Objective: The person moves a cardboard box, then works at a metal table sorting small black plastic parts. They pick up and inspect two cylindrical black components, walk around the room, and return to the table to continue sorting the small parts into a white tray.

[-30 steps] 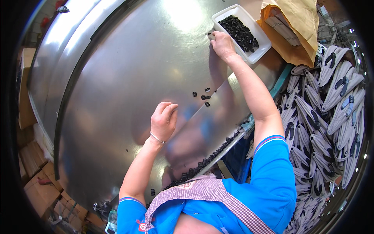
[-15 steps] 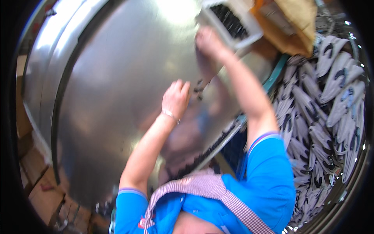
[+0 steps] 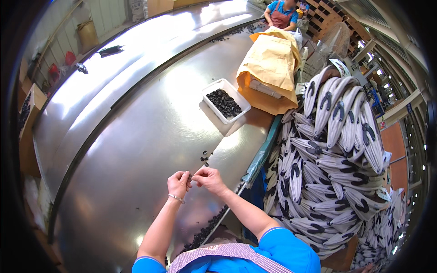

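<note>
Above the metal table (image 3: 136, 159), my left hand (image 3: 178, 183) and my right hand (image 3: 210, 179) meet fingertip to fingertip. Both hands are closed in a pinch. Between them a small dark piece (image 3: 190, 177) partly shows; the fingers hide its shape. Several small black pieces (image 3: 204, 159) lie loose on the metal just beyond my hands. Farther off stands a white plastic tub (image 3: 246, 109) filled with similar black pieces (image 3: 223, 103).
A large brown paper bag (image 3: 273, 54) stands behind the tub. To the right, grey fabric bundles with black handle-like parts (image 3: 318, 182) are piled high. Black pieces (image 3: 207, 230) line the near table edge. At the far end a person (image 3: 281, 16) in blue works.
My right hand has come back from beside the white tub to meet my left hand. The view has shifted, showing more of the far table and the pile.
</note>
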Demonstrator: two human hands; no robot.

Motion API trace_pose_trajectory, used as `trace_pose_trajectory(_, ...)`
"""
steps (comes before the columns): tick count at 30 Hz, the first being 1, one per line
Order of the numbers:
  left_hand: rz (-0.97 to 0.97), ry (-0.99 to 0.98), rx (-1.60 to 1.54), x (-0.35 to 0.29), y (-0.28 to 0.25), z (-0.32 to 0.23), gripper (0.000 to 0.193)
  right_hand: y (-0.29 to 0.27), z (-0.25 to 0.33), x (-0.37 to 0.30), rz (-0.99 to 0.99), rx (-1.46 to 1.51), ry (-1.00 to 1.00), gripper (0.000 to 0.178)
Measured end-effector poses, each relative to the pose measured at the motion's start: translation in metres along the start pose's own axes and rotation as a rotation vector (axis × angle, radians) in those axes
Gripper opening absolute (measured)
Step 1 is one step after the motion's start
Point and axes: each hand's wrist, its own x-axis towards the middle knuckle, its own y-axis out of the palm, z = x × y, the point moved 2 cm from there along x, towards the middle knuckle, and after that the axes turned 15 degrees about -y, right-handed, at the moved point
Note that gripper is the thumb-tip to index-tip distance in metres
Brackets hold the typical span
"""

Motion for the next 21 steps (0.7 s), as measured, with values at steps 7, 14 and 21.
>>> trace_pose_trajectory(7,0.102,0.101,-0.272,-0.088,-0.002,0.022,0.013,0.032,0.030,-0.061,-0.006,-0.026,-0.264,0.008)
trace_pose_trajectory(14,-0.033,0.209,-0.060,-0.103,-0.009,0.049,0.019,0.035,0.035,-0.094,-0.045,0.101,-0.146,0.006)
trace_pose_trajectory(21,0.062,0.208,-0.144,-0.113,-0.004,0.057,0.021,0.031,0.005,-0.092,-0.073,0.234,-0.014,0.011)
